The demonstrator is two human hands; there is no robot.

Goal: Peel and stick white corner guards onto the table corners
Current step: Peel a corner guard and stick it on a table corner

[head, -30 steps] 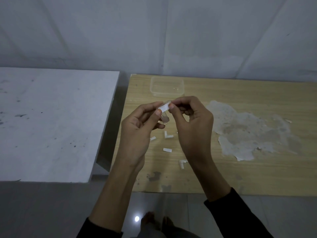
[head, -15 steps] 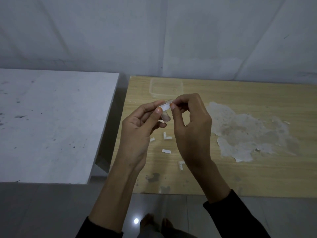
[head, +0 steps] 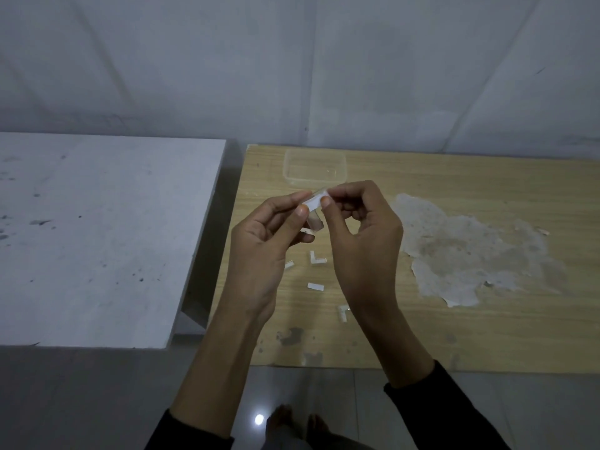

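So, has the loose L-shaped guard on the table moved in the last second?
No. The L-shaped guard lies in the same spot on the table, with the same gap below the container.

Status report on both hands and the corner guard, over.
Left hand, right hand: both pinch one corner guard above wooden table. Not yet stuck on a corner. Loose white pieces on table below; clear plastic container behind.

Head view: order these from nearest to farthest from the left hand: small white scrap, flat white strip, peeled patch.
1. small white scrap, just right of the left hand.
2. flat white strip, farther right, nearer the person.
3. peeled patch, far right, past the right hand.
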